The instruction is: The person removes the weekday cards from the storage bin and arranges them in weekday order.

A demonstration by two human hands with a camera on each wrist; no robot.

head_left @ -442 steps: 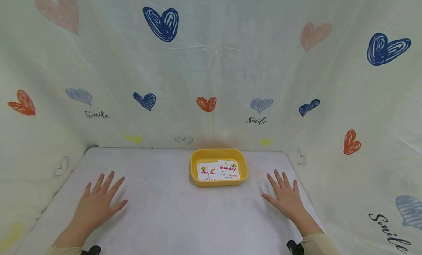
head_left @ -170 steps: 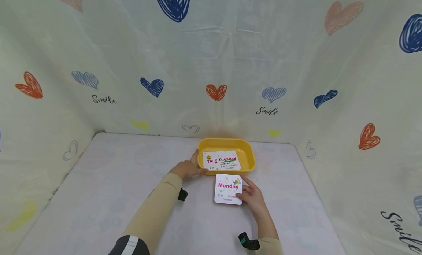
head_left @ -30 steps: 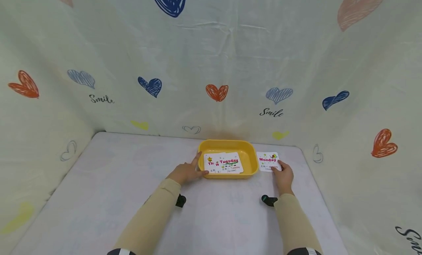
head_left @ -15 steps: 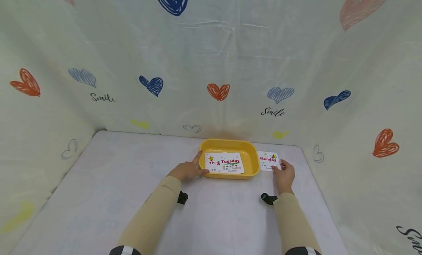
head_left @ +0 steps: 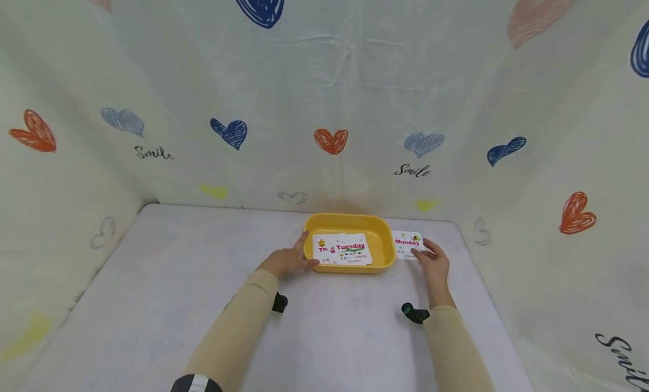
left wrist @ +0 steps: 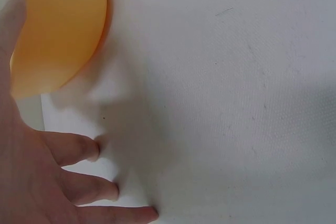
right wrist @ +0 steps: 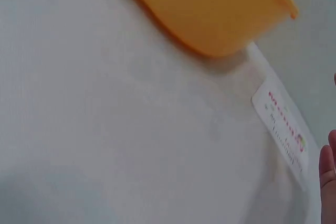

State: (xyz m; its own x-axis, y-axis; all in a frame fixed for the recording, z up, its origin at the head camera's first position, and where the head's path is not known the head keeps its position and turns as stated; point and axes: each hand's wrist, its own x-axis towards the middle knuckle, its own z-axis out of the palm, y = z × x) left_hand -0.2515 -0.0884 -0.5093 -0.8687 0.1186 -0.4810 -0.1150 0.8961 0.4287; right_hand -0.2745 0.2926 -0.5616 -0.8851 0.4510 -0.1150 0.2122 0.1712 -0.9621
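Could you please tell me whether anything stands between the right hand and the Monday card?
Nothing visible does: the right hand is beside the Monday card, its thumb over the card, and the yellow tray stands on the opposite side.

"Monday" on one card (head_left: 405,246), "Tuesday" on another card (head_left: 352,250), "Smile" on backdrop (head_left: 284,82)

A long, plain beige fabric left sleeve (head_left: 234,327) leads to the bare left hand (head_left: 285,261), a matching right sleeve (head_left: 456,350) to the right hand (head_left: 435,266). A white-striped black band (head_left: 199,383) crosses the left sleeve's near end. A blocky black device (head_left: 280,303) sits by its far end, a curved black device (head_left: 416,313) by the right sleeve's.
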